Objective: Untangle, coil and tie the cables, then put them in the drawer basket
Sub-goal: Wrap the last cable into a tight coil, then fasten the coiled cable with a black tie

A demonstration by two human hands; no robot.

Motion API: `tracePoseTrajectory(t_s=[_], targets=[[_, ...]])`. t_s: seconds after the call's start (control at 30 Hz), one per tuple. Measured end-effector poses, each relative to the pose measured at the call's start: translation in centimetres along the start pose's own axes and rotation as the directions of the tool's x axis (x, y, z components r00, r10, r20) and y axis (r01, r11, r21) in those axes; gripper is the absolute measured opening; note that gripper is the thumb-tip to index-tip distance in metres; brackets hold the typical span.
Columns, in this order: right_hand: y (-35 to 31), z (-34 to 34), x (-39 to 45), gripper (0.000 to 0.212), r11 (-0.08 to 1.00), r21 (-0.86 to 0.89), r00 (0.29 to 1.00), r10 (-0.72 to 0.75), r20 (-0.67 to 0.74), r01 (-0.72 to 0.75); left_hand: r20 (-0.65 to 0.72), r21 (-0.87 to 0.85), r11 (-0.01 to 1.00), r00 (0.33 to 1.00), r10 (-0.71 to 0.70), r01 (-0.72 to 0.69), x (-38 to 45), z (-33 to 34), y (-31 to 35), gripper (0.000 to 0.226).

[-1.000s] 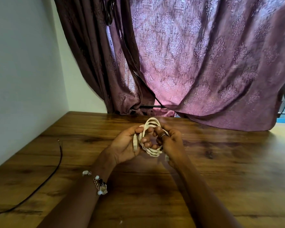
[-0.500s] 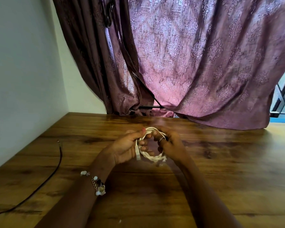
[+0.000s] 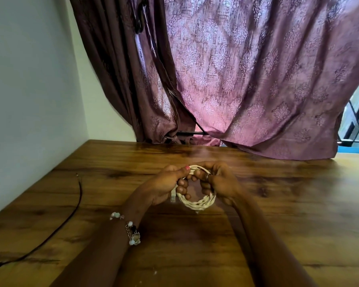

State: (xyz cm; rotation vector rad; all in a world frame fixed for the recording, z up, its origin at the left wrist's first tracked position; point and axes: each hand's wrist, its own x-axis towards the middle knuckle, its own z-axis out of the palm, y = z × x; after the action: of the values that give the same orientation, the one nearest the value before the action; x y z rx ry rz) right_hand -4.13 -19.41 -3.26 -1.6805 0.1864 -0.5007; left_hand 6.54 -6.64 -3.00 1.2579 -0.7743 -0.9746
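A cream-white cable (image 3: 197,203) is wound into a small coil, held just above the middle of the wooden table (image 3: 288,204). My left hand (image 3: 166,186) grips the coil's left side, thumb on top and fingers curled through the loop. A plug end (image 3: 173,197) sticks out below that hand. My right hand (image 3: 222,183) grips the coil's right side, fingers curled round the strands. The lower arc of the coil shows a wrapped, twisted stretch. The drawer basket is not in view.
A thin dark cable (image 3: 66,218) lies loose on the table at the left, running toward the near-left edge. A white wall (image 3: 29,100) bounds the table's left side. A purple patterned curtain (image 3: 247,79) hangs over the back edge.
The coil has dropped lower and tipped flatter toward the table. Both hands have closed tighter around it, and less of its upper arc shows above the fingers.
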Motion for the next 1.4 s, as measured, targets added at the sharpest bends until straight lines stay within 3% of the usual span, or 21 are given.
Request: tracePoseTrajectory(t_s=[0.13,0.3,0.47,0.57,0.63,0.83,0.9,1.0,1.07,1.13,1.23,1.3,1.4], targets=[[-0.5,0.8,0.2,0.025,0.995,0.064,0.995,0.079,-0.065,-0.075,-0.039,0.008,1.000,0.999,0.017,-0.017,0.5,0.0,-0.1,0.034],[-0.9,2.6,0.4,0.047,0.987,0.160,0.962,0.075,-0.261,-0.034,-0.161,0.013,0.997,0.984,0.081,-0.080,0.8,0.2,0.0,0.036],[-0.8,3.3,0.3,0.048,0.978,0.197,0.930,0.011,-0.367,0.066,-0.243,-0.079,0.991,0.966,0.087,-0.110,0.9,0.5,-0.2,0.036],[-1.1,3.9,0.1,0.050,0.957,0.291,0.896,0.128,-0.425,0.001,-0.284,-0.193,0.974,0.957,0.064,-0.122,0.7,0.7,-0.2,0.024],[-1.0,4.2,0.2,0.048,0.919,0.395,0.889,0.173,-0.423,0.010,-0.312,-0.236,0.963,0.949,0.051,-0.129,0.5,0.8,-0.1,0.014],[0.1,4.9,0.3,0.038,0.928,0.372,0.905,0.172,-0.390,-0.016,-0.313,-0.330,0.939,0.950,-0.013,-0.096,-0.2,0.2,-0.2,0.007],[-0.2,5.0,0.0,0.039,0.935,0.353,0.915,0.123,-0.385,0.023,-0.349,-0.289,0.952,0.937,-0.005,-0.103,-0.6,0.2,-0.5,0.008],[-0.2,4.9,-0.4,0.042,0.949,0.312,0.901,0.094,-0.422,0.047,-0.507,0.048,0.994,0.855,0.108,-0.097,-1.5,-1.1,-0.8,0.016],[0.1,4.6,-0.2,0.043,0.958,0.285,0.891,0.101,-0.443,0.033,-0.583,0.346,0.938,0.779,0.232,-0.020,-2.6,-2.8,-0.5,0.018],[0.5,4.4,-0.1,0.039,0.958,0.287,0.888,0.123,-0.443,0.010,-0.672,0.564,0.813,0.651,0.353,0.142,-4.2,-5.0,0.1,0.011],[0.4,4.6,-0.1,0.032,0.952,0.305,0.901,0.129,-0.414,0.003,-0.765,0.644,0.600,0.393,0.511,0.474,-7.2,-8.0,1.5,0.011],[0.6,4.8,-0.1,0.033,0.951,0.310,0.908,0.127,-0.399,0.003,-0.795,0.589,0.469,0.366,0.484,0.659,-8.7,-9.8,2.2,0.021],[0.6,5.1,-0.2,0.038,0.950,0.313,0.911,0.115,-0.395,0.015,-0.854,0.518,0.337,0.454,0.253,0.786,-10.3,-11.3,2.6,0.021]])
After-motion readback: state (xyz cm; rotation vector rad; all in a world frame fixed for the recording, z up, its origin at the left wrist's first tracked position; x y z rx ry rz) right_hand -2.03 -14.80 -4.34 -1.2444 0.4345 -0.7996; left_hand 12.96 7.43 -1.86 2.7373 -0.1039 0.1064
